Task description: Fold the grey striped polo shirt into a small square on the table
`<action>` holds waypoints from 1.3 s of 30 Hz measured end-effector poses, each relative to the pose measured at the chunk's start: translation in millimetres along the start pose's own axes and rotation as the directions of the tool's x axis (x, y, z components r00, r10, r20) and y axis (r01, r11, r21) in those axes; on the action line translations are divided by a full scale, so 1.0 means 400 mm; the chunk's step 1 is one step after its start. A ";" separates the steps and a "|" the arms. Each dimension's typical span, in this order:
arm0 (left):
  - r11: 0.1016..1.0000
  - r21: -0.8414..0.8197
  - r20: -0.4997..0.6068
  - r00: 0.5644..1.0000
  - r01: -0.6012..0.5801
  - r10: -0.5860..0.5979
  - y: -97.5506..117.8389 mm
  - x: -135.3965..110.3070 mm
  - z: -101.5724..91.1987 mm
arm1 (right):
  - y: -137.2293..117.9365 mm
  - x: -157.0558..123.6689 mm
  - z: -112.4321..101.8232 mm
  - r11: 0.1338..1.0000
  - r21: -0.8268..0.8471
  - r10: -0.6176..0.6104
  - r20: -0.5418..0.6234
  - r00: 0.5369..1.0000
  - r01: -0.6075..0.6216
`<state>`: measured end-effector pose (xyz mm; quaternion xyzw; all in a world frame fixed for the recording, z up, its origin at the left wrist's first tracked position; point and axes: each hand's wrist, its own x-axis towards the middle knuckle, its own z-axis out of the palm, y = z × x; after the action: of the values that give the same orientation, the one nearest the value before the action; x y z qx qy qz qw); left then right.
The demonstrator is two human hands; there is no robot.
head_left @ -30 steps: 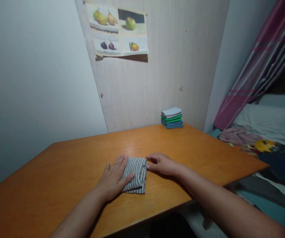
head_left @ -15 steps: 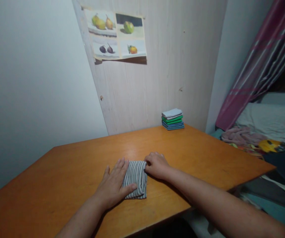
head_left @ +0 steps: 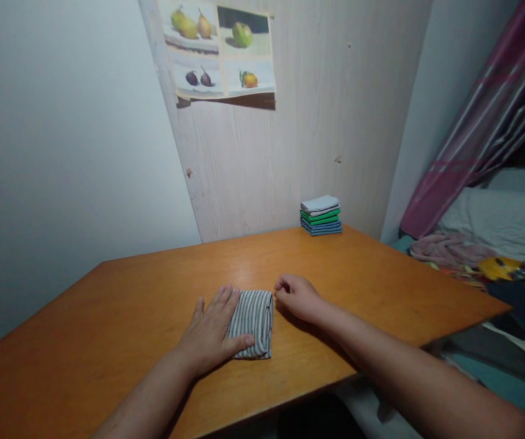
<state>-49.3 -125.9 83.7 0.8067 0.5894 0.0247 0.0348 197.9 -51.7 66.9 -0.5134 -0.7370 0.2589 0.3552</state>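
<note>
A folded grey-and-white striped cloth (head_left: 253,320) lies on the orange wooden table (head_left: 358,286). My left hand (head_left: 211,329) lies flat on the cloth's left part, fingers stretched out and thumb along its near edge. My right hand (head_left: 296,297) rests on the table just right of the cloth's far right corner, fingers curled loosely inward, with nothing visible in them. A small gap shows between that hand and the cloth.
A stack of folded cloths (head_left: 321,214), white, green and blue, stands at the table's far edge by the wooden wall panel. A fruit poster (head_left: 219,49) hangs above. Right of the table lies a bed with heaped clothes (head_left: 482,262) and a striped curtain (head_left: 486,116).
My right hand has drawn its fingers in and come off the cloth's right edge, now resting just beside it. My left hand stays flat on the cloth.
</note>
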 end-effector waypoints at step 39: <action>0.997 -0.064 -0.019 0.999 -0.043 0.042 -0.015 0.006 0.016 | -0.175 -0.079 0.030 0.924 -0.137 -0.340 0.133 0.931 0.357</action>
<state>-53.7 -122.2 76.7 0.8172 0.5714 0.0515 0.0552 155.3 -105.6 103.7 -0.3860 -0.8528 0.1590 0.3138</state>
